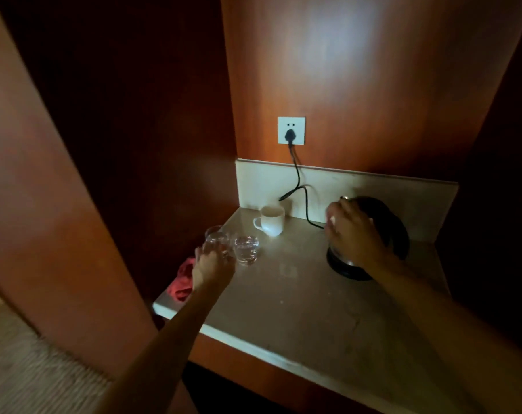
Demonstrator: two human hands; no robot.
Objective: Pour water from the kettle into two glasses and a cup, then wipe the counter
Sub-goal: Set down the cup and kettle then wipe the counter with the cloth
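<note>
Left hand (213, 268): your fingers curl round the nearer glass (216, 245) at the counter's left edge.
Right hand (353, 234): draped over the kettle (385, 231); whether it is clamped you cannot tell.
Kettle: on its base, right side, probably heavy if full; take the handle.
Glassware: second glass (247, 248) just beside, cup (271, 220) behind; fragile, slippery.
Red cloth (183, 280): left edge of the counter (298, 309).

Left hand (212, 268) grips glass (215, 242) beside second glass (247, 248) | right hand (353, 234) on kettle (394, 227) | cup (271, 220) behind | red cloth (182, 280) at counter (298, 300) edge
</note>
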